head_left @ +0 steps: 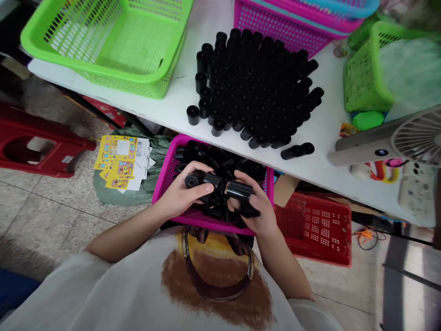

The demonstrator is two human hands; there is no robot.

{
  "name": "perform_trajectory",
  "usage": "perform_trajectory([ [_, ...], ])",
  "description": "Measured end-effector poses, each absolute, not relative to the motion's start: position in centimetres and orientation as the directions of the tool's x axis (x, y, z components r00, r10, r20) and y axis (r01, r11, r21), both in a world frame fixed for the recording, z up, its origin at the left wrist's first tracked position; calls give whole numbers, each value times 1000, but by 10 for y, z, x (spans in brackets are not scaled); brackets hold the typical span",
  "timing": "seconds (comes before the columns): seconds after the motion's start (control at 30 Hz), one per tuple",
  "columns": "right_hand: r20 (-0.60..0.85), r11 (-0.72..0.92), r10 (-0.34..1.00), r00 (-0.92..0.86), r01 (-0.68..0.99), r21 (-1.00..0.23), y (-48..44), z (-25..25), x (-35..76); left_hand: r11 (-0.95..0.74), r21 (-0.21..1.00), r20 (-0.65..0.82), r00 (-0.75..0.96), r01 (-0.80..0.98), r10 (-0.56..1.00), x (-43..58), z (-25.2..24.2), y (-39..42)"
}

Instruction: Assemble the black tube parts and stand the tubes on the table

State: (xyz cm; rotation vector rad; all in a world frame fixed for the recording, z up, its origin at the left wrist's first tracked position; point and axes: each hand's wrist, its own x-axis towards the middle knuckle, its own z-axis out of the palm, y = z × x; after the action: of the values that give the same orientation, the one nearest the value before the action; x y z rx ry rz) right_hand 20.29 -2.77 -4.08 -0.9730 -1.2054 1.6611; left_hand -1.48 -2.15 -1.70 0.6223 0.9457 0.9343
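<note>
Fingers [198, 166] of the left hand [181, 195]: curled and closed over two short black tubes [203, 179], thumb pressed beneath them.
Fingers [246, 177] of the right hand [262, 214]: bent round one black tube [239, 191] lying crosswise, with further black pieces against the palm; how many, cannot tell.
Position of held items: just above the near half of a magenta basket [164, 177], with both hands over its contents and close together.
Magenta basket: sits at the person's lap below the table edge and holds loose black tubes [220, 161] heaped in no order.
White table [172, 108]: directly beyond the basket.
- Stacked black tubes [258, 82], a dense block at the centre, mostly upright.
- One lone tube [298, 151] lying on its side near the front edge.
- Green basket [103, 41], at left.
- Second magenta basket [275, 23], at the rear, with a blue basket [344, 7] nested in it.
- Small green basket [358, 78], at right.
- Desk fan [416, 138], at far right.

Floor:
- Red crate [320, 230], beside the right forearm.
- Yellow printed cards [120, 161] on a green bag.
- Red stool [31, 142], at far left.
</note>
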Motion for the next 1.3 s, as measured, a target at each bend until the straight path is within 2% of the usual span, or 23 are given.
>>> perform_trajectory([
  [0.1, -135, -274, 916, -377, -346, -897, -29, -37, 196, 480, 782, -402, 266, -398, 876, -13, -16, -23],
  [0.27, -282, -423, 895, -346, -454, -784, -30, -29, 190, 405, 838, -340, 230, -365, 912, -17, -25, -27],
  [0.33, -304, -445, 889, -342, -493, -747, -30, -27, 188, 331, 879, -267, 222, -342, 938, -18, -27, -28],
  [0.47, -292, -450, 890, -351, -567, -690, -31, -25, 185, 54, 970, -11, 175, -238, 984, -20, -23, -26],
  [0.63, -252, -427, 900, -356, -598, -678, -32, -27, 184, -188, 982, 186, 131, 0, 974, -22, -10, -24],
  [0.73, -231, -388, 915, -330, -571, -723, -34, -33, 188, -242, 961, 223, 139, 135, 965, -24, -8, -25],
  [0.8, -239, -382, 915, -324, -509, -772, -37, -39, 192, -226, 961, 197, 182, 157, 963, -25, -8, -26],
  [0.9, -243, -351, 914, -324, -333, -875, -39, -47, 196, -186, 975, 158, 204, 126, 966, -26, -10, -25],
  [1.03, -134, -197, 927, -349, -151, -969, -38, -47, 194, -221, 974, 201, 256, 55, 946, -27, -16, -22],
  [1.17, -103, -148, 938, -331, -113, -982, -36, -42, 184, -244, 962, 202, 283, 122, 938, -27, -15, -22],
  [1.3, -215, -265, 945, -248, -190, -945, -31, -38, 179, -350, 904, 268, 312, 247, 911, -28, -6, -6],
])
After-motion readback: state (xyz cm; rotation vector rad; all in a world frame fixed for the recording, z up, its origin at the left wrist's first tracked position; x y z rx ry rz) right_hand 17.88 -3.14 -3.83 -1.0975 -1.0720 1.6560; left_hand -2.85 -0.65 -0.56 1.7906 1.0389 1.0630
